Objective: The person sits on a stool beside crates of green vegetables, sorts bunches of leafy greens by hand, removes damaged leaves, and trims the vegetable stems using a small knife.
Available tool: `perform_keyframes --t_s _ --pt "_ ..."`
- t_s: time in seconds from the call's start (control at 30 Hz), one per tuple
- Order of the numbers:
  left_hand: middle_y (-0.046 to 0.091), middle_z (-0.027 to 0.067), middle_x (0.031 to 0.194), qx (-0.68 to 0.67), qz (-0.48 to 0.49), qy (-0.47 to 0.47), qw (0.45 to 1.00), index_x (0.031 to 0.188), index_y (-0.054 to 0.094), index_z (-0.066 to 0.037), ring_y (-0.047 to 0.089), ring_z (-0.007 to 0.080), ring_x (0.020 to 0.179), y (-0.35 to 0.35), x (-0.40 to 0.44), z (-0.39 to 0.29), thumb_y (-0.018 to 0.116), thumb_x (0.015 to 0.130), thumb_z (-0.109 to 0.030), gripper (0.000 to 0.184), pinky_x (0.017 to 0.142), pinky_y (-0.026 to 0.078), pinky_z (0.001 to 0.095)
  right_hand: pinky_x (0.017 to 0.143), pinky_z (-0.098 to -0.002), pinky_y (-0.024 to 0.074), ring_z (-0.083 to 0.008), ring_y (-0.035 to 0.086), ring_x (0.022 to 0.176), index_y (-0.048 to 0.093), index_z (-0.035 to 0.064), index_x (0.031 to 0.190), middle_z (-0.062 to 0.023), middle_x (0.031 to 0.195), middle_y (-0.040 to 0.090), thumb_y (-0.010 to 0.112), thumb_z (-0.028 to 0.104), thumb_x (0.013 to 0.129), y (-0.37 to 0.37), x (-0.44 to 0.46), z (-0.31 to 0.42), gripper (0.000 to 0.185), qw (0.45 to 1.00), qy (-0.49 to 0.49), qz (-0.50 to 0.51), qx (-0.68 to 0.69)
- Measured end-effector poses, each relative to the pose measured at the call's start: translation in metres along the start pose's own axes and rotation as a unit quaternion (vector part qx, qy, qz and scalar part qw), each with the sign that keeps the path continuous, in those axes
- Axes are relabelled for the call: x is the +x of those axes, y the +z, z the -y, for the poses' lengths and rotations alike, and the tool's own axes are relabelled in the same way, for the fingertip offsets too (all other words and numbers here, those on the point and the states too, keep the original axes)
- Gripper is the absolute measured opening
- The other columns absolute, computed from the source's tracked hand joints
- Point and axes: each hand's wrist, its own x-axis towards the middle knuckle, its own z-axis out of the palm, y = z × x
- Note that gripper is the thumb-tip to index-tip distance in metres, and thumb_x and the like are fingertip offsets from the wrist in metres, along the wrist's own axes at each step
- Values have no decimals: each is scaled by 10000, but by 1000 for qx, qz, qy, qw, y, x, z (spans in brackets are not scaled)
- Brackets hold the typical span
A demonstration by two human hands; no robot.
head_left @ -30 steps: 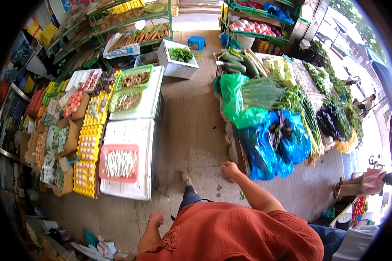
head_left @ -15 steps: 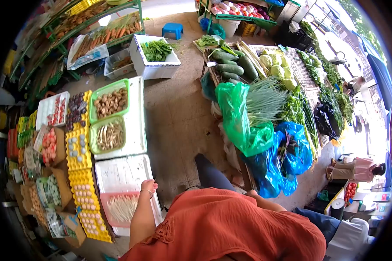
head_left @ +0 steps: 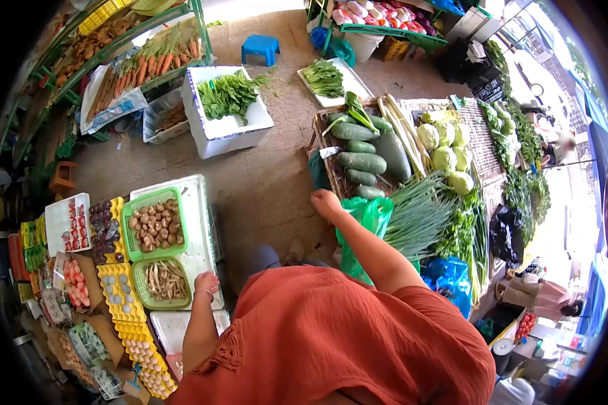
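My left hand (head_left: pixel 207 283), with a thin bracelet at the wrist, hangs with curled fingers by the white foam box edge. Nothing shows in it. Nearest to it are a green basket of thin, pale brown mushrooms (head_left: pixel 163 280) and a green basket of round brown mushrooms (head_left: pixel 157 228). My right hand (head_left: pixel 326 204) is held forward, fingers curled and nothing seen in them. It hangs over the aisle at the upper left of a green plastic bag (head_left: pixel 361 226), near the crate of large green gourds (head_left: pixel 361 162). I cannot tell whether it touches the bag.
Egg trays (head_left: pixel 118 290) line the left. Ahead stand a white foam box of leafy greens (head_left: pixel 226 101), a blue stool (head_left: pixel 260 48) and a carrot rack (head_left: pixel 155 64). Cabbages (head_left: pixel 446 145) and spring onions (head_left: pixel 415 216) lie on the right stall. A person (head_left: pixel 547 297) is at the far right.
My view has moved forward along the aisle, so the stalls sit lower or nearer. My right hand and forearm, mostly hidden before, have swung forward into view. My left hand now hangs beside the mushroom baskets.
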Motion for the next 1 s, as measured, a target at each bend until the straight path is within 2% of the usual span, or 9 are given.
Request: perform_keyframes --t_s 0.07,0.2,0.27,0.43,0.57,0.7,0.77,0.93,1.0 --pt "593 52 787 -15 -3 11 1000 1030 514 -99 588 188 627 18 0 -33 543 833 -259 256 493 462 323 713 -321 489 -215 633 789 630 18 1033 -112 880 666 587 245 786 -12 45 49 338 996 -10 24 87" --pt "597 60 819 19 31 -38 999 1043 510 -95 591 191 647 44 34 -94 568 826 -256 276 512 470 355 748 -354 486 -256 636 841 655 30 963 -144 886 663 578 251 772 -3 116 93 302 982 8 104 157" --pt "595 58 808 47 41 -65 996 1040 512 -93 586 192 639 51 68 -131 569 827 -256 275 511 467 353 646 -287 483 -135 604 728 630 13 1031 -88 813 650 602 226 795 -7 148 105 319 958 69 212 182" --pt "570 61 752 20 111 -40 993 959 558 -105 556 193 590 53 183 -241 578 814 -252 207 488 446 352 582 -299 502 -189 636 695 651 18 977 -121 850 663 608 265 739 -35 238 48 346 993 52 94 -46" --pt "523 28 563 98 64 83 990 722 552 -91 495 151 445 99 187 -423 556 834 -282 222 366 380 285 532 -265 470 -122 574 608 631 11 1036 -50 746 628 572 154 775 -80 290 20 303 975 197 18 104" --pt "567 5 655 -30 60 171 983 905 547 -96 522 108 497 162 193 -561 569 856 -245 159 384 394 252 611 -264 474 -130 578 657 640 19 1014 -50 747 632 571 161 772 -84 322 16 289 961 250 -27 117" --pt "604 23 760 -33 69 170 982 971 554 -89 578 127 602 187 185 -604 573 857 -238 188 459 440 252 772 -360 486 -285 639 845 675 60 939 -172 863 660 567 272 723 -89 341 46 321 966 255 46 11" --pt "613 60 919 -107 89 153 978 1078 546 -67 609 162 776 233 193 -596 589 853 -246 291 591 480 270 781 -393 487 -308 635 845 684 88 922 -172 884 654 518 272 751 -98 433 57 301 974 189 38 -122" --pt "565 20 733 -105 111 157 976 941 556 -69 517 113 570 224 215 -553 597 845 -220 183 454 396 248 730 -355 499 -262 647 790 679 73 934 -155 829 664 516 308 768 -123 481 68 331 973 170 124 -90"
